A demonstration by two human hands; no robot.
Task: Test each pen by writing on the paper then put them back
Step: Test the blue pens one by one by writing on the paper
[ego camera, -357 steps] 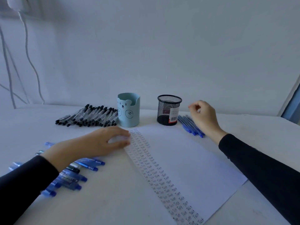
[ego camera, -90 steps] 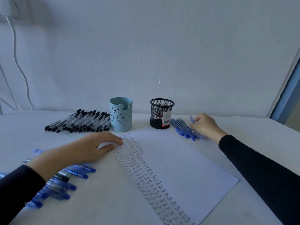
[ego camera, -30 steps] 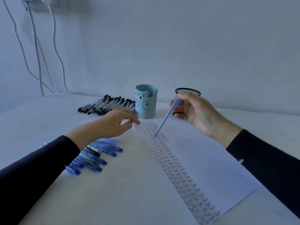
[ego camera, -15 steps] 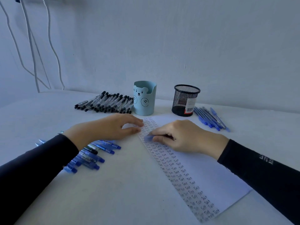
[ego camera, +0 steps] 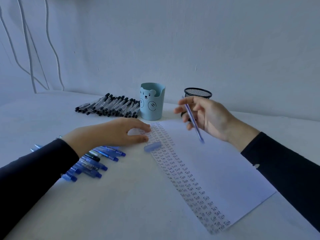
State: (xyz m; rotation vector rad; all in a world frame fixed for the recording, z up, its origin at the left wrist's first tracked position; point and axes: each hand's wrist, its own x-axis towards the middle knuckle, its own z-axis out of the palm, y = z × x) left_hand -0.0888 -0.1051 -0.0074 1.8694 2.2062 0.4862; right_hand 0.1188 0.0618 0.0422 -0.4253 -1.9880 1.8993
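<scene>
With the left hand (ego camera: pixel 110 134) resting relaxed fingers on the paper (ego camera: pixel 216 170), the right hand (ego camera: pixel 213 118), pinching the blue pen (ego camera: pixel 193 120), should lower its tip onto blank paper (its cap (ego camera: pixel 153 146) lies beside the left fingertips).

White cables (ego camera: pixel 29 56) down the pale wall (ego camera: pixel 190 40) at far left, above a white tabletop (ego camera: pixel 121 205)

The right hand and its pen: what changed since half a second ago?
The right hand lifted off the paper, gripping the blue pen; its cap was let go and lies on the paper. The left hand still presses the paper's top corner.
</scene>
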